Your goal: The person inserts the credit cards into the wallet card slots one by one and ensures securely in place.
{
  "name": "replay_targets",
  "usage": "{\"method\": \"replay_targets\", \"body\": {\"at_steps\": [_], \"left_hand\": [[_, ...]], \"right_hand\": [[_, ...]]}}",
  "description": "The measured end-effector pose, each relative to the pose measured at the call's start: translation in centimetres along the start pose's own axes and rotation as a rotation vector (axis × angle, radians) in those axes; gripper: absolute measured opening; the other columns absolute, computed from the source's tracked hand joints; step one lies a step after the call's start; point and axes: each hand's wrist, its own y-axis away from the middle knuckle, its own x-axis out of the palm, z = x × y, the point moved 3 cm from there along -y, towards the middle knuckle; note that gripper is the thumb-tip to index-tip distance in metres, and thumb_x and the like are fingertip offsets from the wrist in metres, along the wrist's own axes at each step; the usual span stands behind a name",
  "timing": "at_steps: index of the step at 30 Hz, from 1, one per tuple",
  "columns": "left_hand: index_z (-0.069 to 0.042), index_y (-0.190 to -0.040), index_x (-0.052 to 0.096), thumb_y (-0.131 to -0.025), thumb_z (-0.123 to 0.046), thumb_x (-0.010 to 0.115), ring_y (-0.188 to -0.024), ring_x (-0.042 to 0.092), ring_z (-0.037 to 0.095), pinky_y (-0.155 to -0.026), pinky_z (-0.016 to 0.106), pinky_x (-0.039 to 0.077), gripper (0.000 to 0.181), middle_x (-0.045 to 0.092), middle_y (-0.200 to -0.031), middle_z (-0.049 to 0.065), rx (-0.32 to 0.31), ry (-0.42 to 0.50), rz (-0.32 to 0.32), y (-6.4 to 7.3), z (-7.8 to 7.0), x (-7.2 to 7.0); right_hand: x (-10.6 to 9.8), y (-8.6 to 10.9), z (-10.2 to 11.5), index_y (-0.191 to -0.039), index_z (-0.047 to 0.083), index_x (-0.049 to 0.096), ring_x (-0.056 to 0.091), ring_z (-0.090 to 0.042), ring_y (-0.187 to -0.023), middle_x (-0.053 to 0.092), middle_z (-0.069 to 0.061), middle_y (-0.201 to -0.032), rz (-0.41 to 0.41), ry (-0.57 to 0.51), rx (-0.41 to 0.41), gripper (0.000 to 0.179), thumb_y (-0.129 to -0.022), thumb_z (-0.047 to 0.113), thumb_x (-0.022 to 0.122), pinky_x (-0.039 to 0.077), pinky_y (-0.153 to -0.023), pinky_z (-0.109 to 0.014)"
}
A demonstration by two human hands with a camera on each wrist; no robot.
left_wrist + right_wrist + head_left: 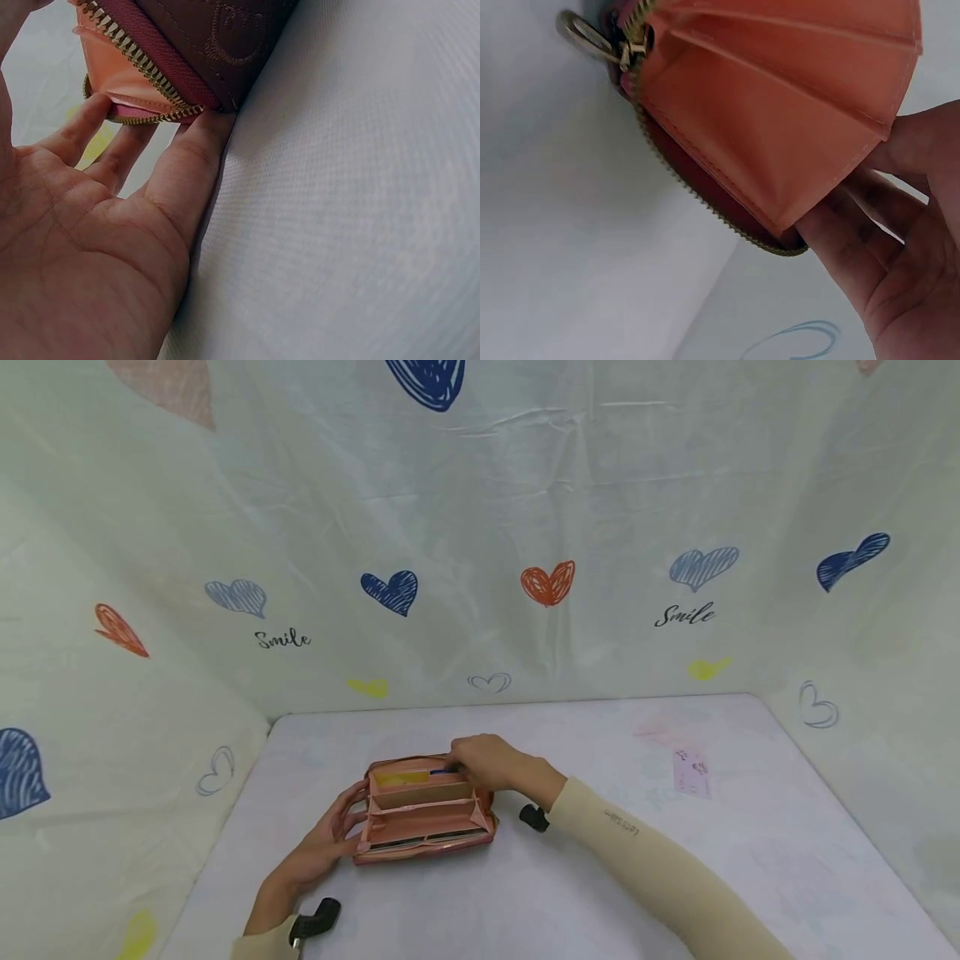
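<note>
An open pink zip wallet [422, 793] lies on the table, its compartments facing up. My left hand [324, 839] grips its left end, thumb at the near corner and fingers spread along the side. In the left wrist view, the thumb [187, 161] presses beside the gold zipper [142, 64]. At the far right corner, my right hand [487, 764] reaches down into the back compartment, its fingertips pinching a blue card [441, 771] at the slot. A yellow card [402, 777] sits left of it. The pink gusset [742, 142] hides the right fingertips in the right wrist view.
Dark-edged cards [457, 836] fill slots along the wallet's near side. A pale pink printed patch [691, 773] shows on the white table [600, 877] to the right. Behind stands a white curtain [465, 510] printed with hearts.
</note>
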Motion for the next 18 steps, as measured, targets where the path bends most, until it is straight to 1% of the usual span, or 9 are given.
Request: {"method": "replay_targets", "body": {"at_steps": [3, 5, 7, 10, 12, 15, 18], "left_hand": [[-0.003, -0.167, 0.009, -0.095, -0.005, 0.074, -0.126, 0.051, -0.007, -0.102, 0.018, 0.045, 0.097, 0.014, -0.169, 0.029, 0.003, 0.008, 0.004, 0.0, 0.0, 0.0], [-0.003, -0.167, 0.009, -0.095, -0.005, 0.075, -0.126, 0.051, -0.006, -0.102, 0.018, 0.045, 0.097, 0.014, -0.168, 0.029, 0.000, 0.013, 0.005, 0.0, 0.0, 0.1], [-0.004, -0.168, 0.009, -0.095, -0.006, 0.075, -0.126, 0.052, -0.005, -0.101, 0.018, 0.046, 0.098, 0.015, -0.168, 0.028, -0.007, 0.016, 0.004, 0.0, 0.0, 0.1], [-0.005, -0.168, 0.010, -0.094, -0.007, 0.076, -0.126, 0.052, -0.003, -0.101, 0.020, 0.047, 0.099, 0.016, -0.168, 0.027, -0.016, 0.018, -0.002, 0.0, -0.1, 0.1], [-0.005, -0.168, 0.010, -0.094, -0.007, 0.077, -0.126, 0.053, -0.002, -0.100, 0.020, 0.047, 0.099, 0.016, -0.168, 0.027, -0.019, 0.019, -0.005, 0.0, -0.1, 0.2], [-0.005, -0.167, 0.010, -0.095, -0.006, 0.076, -0.126, 0.052, -0.003, -0.100, 0.020, 0.047, 0.098, 0.016, -0.168, 0.027, -0.015, 0.020, -0.007, 0.1, -0.1, 0.2], [-0.005, -0.168, 0.010, -0.095, -0.006, 0.075, -0.126, 0.052, -0.004, -0.100, 0.020, 0.047, 0.098, 0.015, -0.169, 0.027, -0.012, 0.022, -0.005, 0.1, -0.1, 0.1]], "right_hand": [[0.4, 0.9, -0.5, -0.124, 0.011, 0.078, 0.069, -0.016, -0.100, 0.072, -0.003, -0.111, -0.054, -0.092, 0.016, 0.024, -0.106, 0.008, 0.063, 0.057, -0.088, -0.032], [0.6, 1.7, -0.9, -0.126, 0.010, 0.076, 0.067, -0.014, -0.101, 0.071, -0.002, -0.115, -0.113, -0.169, 0.015, 0.025, -0.106, 0.008, 0.063, 0.055, -0.088, -0.032], [0.8, 2.7, -1.2, -0.127, 0.009, 0.075, 0.066, -0.014, -0.103, 0.070, -0.002, -0.118, -0.190, -0.235, 0.001, 0.025, -0.105, 0.007, 0.064, 0.055, -0.089, -0.032], [0.7, 4.3, -1.9, -0.125, 0.007, 0.073, 0.066, -0.016, -0.103, 0.070, -0.004, -0.118, -0.320, -0.311, -0.020, 0.024, -0.103, 0.004, 0.066, 0.056, -0.089, -0.034], [0.5, 5.5, -2.5, -0.123, 0.005, 0.072, 0.068, -0.020, -0.103, 0.070, -0.006, -0.117, -0.407, -0.347, -0.012, 0.023, -0.101, 0.000, 0.068, 0.058, -0.089, -0.035], [0.3, 7.3, -3.8, -0.122, 0.001, 0.071, 0.070, -0.025, -0.104, 0.070, -0.012, -0.116, -0.509, -0.421, 0.041, 0.024, -0.099, -0.004, 0.069, 0.060, -0.090, -0.037], [0.3, 9.4, -5.3, -0.121, -0.002, 0.070, 0.071, -0.030, -0.104, 0.070, -0.017, -0.116, -0.586, -0.478, 0.119, 0.025, -0.097, -0.008, 0.069, 0.060, -0.089, -0.040]]}}
